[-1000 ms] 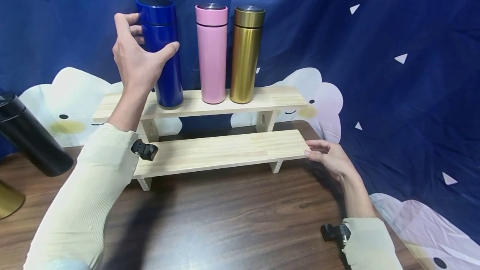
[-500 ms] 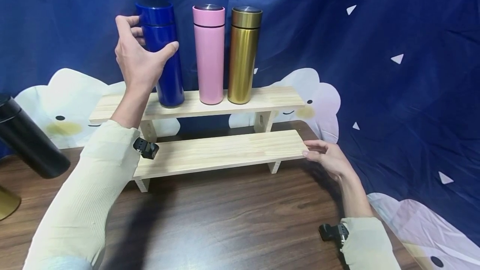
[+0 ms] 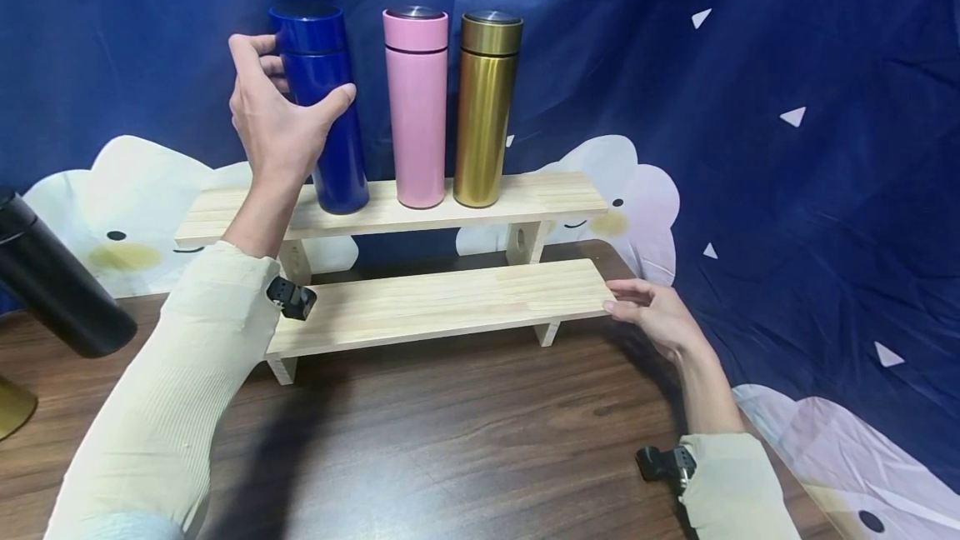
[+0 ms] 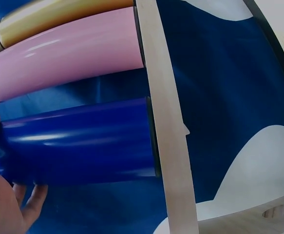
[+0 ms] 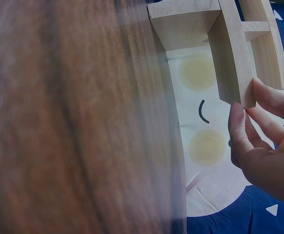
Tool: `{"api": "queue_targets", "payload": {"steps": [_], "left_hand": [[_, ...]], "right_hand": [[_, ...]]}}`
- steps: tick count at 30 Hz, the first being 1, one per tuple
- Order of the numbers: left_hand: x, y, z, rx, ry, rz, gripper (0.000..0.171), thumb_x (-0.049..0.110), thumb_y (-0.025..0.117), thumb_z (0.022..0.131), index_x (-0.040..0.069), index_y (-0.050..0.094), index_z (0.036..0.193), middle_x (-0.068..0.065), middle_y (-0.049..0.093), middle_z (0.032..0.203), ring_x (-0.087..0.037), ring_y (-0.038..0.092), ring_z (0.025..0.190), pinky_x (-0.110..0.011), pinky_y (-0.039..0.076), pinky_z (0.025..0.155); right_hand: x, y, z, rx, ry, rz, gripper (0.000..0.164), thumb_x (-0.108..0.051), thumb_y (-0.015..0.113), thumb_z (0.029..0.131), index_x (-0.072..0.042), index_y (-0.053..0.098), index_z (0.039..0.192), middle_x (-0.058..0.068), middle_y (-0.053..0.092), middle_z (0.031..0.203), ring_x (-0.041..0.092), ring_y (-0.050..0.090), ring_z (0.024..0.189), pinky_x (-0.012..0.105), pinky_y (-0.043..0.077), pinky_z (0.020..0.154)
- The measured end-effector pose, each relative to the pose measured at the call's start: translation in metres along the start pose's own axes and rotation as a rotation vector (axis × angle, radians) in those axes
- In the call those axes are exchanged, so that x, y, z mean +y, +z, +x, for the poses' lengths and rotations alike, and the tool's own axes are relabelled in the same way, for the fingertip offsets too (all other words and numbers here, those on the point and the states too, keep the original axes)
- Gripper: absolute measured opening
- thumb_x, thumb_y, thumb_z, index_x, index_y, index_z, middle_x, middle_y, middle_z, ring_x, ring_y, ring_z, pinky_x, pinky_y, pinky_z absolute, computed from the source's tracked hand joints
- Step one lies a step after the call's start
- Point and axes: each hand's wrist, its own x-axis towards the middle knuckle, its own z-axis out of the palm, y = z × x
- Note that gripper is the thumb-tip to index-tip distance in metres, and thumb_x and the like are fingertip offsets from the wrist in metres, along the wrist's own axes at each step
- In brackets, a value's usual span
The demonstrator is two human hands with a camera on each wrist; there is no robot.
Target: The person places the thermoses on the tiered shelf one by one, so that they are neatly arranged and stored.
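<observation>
While the left hand (image 3: 277,127) curls round the blue bottle (image 3: 337,144), with its thumb across the front and its fingers at the side, the bottle stands upright with its base on the left part of the wooden upper shelf (image 3: 551,192). To its right, across a gap, stand the pink bottle (image 3: 417,119) and, just beside that, the gold bottle (image 3: 487,119), both upright on the same board. The right hand (image 3: 660,323) pinches the right end of the lower shelf (image 3: 442,302) between thumb and fingers; the right wrist view shows this grip at the corner of the board. Both shelves stand on a brown table (image 3: 480,440), the lower one in front. At the left edge of the head view, a black bottle (image 3: 60,282) and a golden cylinder (image 3: 13,407) are partly cut off. Behind hangs a dark blue cloth (image 3: 750,148) with white triangles and pale cloud shapes.
</observation>
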Motion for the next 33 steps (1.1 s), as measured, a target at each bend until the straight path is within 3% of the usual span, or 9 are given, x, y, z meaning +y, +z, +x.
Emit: {"api": "queue_targets", "payload": {"steps": [14, 28, 33], "left_hand": [[-0.009, -0.001, -0.001, -0.048, 0.010, 0.021, 0.084, 0.053, 0.079, 0.077, 0.025, 0.039, 0.145, -0.001, 0.055, 0.136, -0.015, 0.053, 0.117, -0.028, 0.039, 0.094], [-0.014, -0.004, -0.006, -0.123, 0.029, 0.053, 0.086, 0.044, 0.078, 0.084, 0.028, 0.031, 0.153, -0.003, 0.050, 0.144, -0.018, 0.054, 0.124, -0.032, 0.042, 0.101], [-0.014, -0.004, -0.010, -0.127, 0.041, 0.055, 0.087, 0.043, 0.079, 0.083, 0.028, 0.030, 0.154, -0.003, 0.050, 0.144, -0.018, 0.054, 0.124, -0.032, 0.043, 0.101]], "right_hand": [[-0.002, 0.003, 0.000, -0.012, -0.003, 0.004, 0.051, -0.001, 0.070, 0.092, 0.018, 0.051, 0.135, 0.018, 0.067, 0.116, 0.003, 0.066, 0.090, 0.022, 0.054, 0.081], [-0.002, 0.001, 0.001, -0.015, -0.004, 0.005, 0.052, -0.003, 0.071, 0.092, 0.018, 0.051, 0.135, 0.010, 0.071, 0.109, 0.004, 0.066, 0.089, 0.022, 0.054, 0.080], [-0.003, 0.000, -0.001, -0.027, 0.000, 0.008, 0.054, -0.004, 0.071, 0.093, 0.018, 0.049, 0.136, 0.016, 0.068, 0.117, 0.003, 0.066, 0.091, 0.022, 0.054, 0.082]]}}
